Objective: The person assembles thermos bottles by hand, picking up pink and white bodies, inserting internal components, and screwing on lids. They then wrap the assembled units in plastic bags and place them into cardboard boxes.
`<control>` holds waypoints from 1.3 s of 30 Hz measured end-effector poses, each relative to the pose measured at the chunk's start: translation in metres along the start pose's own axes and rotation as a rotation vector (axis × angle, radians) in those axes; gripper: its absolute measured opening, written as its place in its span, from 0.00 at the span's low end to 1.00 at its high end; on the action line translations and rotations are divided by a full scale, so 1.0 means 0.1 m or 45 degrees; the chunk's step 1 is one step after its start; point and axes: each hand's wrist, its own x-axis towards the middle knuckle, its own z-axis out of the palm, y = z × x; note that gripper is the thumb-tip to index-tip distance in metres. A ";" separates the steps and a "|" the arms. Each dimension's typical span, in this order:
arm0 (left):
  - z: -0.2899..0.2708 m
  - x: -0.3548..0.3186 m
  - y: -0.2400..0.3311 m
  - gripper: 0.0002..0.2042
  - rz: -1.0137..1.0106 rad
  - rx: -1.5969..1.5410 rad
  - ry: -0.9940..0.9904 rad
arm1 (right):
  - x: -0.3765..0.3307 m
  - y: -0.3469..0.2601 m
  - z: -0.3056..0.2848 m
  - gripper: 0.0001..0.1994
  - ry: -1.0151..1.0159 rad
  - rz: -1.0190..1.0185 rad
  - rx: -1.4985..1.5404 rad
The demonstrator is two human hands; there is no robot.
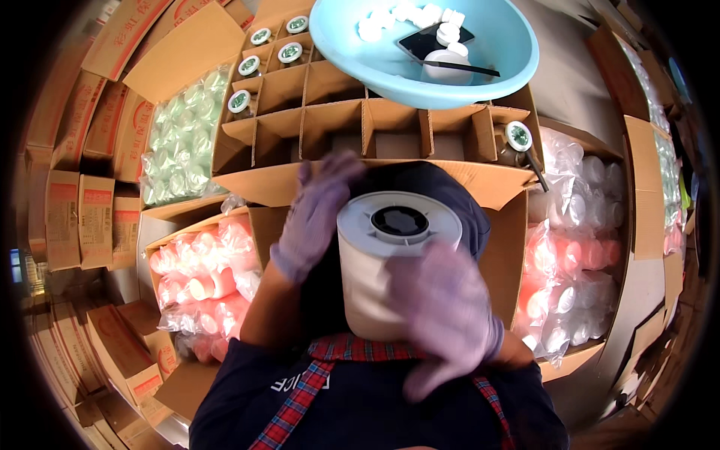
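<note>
At centre of the head view, a big white roll (390, 270) with a black core stands upright on the lap, against a dark cloth. Right hand (446, 319), gloved, blurred, lies over the roll's lower front, fingers wrapped loosely on it. Left hand (315, 214), gloved, is off the roll, fingers spread, holding nothing. Divided carton (375, 120) ahead: a few cells at left hold capped jars (250, 66), most cells bare, so filling looks early. Blue basin (480, 75) of white caps sits on its far edge. Bagged pink jars (202, 285) at left.
</note>
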 end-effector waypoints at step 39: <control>0.40 -0.90 0.66 0.05 0.028 -0.106 0.288 | -0.40 0.00 -0.62 0.14 0.051 0.603 -0.404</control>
